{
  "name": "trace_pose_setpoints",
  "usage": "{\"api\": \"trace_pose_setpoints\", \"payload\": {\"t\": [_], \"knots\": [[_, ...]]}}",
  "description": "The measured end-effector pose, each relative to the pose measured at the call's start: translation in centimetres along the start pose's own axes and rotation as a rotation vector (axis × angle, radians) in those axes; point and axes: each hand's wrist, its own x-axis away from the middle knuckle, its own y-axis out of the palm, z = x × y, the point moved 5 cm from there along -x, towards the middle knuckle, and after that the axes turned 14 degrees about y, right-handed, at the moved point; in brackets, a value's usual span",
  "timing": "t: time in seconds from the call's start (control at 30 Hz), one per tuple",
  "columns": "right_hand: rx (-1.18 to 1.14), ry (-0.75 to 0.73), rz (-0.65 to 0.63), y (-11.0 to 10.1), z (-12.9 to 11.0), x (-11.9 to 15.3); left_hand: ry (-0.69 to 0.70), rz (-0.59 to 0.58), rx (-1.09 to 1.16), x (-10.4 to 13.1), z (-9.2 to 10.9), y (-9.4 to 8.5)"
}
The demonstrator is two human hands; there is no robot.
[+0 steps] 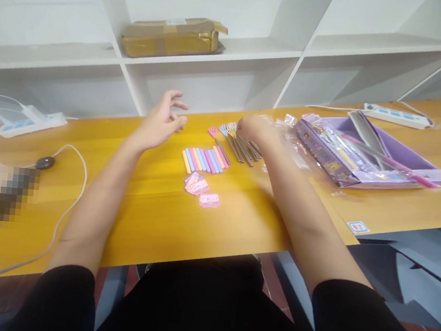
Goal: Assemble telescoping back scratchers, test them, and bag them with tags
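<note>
My left hand (162,121) is raised above the desk, left of the small items, with its fingers apart and nothing in them. Lower and further right, my right hand (255,130) is curled down over the heads of several metal back scratchers (241,149); its fingertips are partly hidden and appear closed on one of them. A pink-headed back scratcher (218,143) lies at the left end of this group. Pastel sticks (204,160) in pink, yellow, blue and purple form a row just in front. Nearer to me are a small pile of pink cards (195,183) and one separate pink card (209,200).
To the right, a purple open box (405,147) holds packaged items, with clear plastic wrapping (294,146) beside it. Power strips (399,116) stand at both ends of the desk. A white cable (83,173) crosses the left side. A taped carton (170,38) sits on the shelf.
</note>
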Motion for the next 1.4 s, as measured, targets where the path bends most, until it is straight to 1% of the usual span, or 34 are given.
{"api": "trace_pose_setpoints", "payload": {"t": [0.07,0.17,0.27,0.37,0.47,0.53,0.57,0.6,0.67,0.73,0.8,0.93,1.03,1.17,1.33,1.4], "knots": [[0.017,-0.012,-0.015,0.0,0.4,-0.2,-0.003,-0.018,-0.045,0.1,0.4,-0.2],[0.034,-0.043,-0.044,0.1,0.5,-0.4,0.021,-0.033,-0.098,0.1,2.0,-0.4],[0.064,-0.034,-0.067,0.6,0.0,-0.6,0.018,-0.052,-0.123,0.1,3.5,-0.3],[0.086,-0.03,-0.071,1.3,-0.7,-0.7,-0.026,-0.079,-0.153,0.1,3.7,-0.1],[0.097,-0.012,-0.063,1.6,-1.1,-0.4,-0.079,-0.09,-0.226,0.1,2.9,-0.2],[0.099,0.013,-0.069,1.7,-1.1,0.0,-0.125,-0.131,-0.32,0.1,2.0,-0.3],[0.1,0.028,-0.079,1.6,-1.1,0.2,-0.16,-0.182,-0.371,0.2,1.4,-0.2],[0.1,0.041,-0.092,1.6,-1.0,0.3,-0.21,-0.266,-0.419,0.4,0.8,0.1],[0.098,0.061,-0.123,1.5,-0.9,0.6,-0.326,-0.473,-0.485,1.1,-0.6,0.9],[0.094,0.069,-0.148,1.5,-0.8,0.7,-0.415,-0.644,-0.505,1.8,-1.7,1.9],[0.09,0.067,-0.164,1.5,-0.8,0.6,-0.456,-0.744,-0.492,2.4,-2.6,3.0],[0.084,0.051,-0.186,2.0,-0.7,0.2,-0.489,-0.875,-0.444,3.1,-3.4,5.1],[0.079,0.03,-0.199,2.3,-0.6,-0.3,-0.496,-0.921,-0.432,3.3,-3.3,6.1],[0.08,0.004,-0.215,2.0,-0.3,-0.9,-0.491,-0.926,-0.437,3.1,-2.8,6.7],[0.047,-0.011,-0.161,0.5,0.8,-1.2,-0.507,-0.925,-0.446,3.2,-3.0,7.0],[-0.014,-0.03,-0.117,-0.3,1.2,-1.1,-0.522,-0.925,-0.458,3.4,-3.4,6.9]]}}
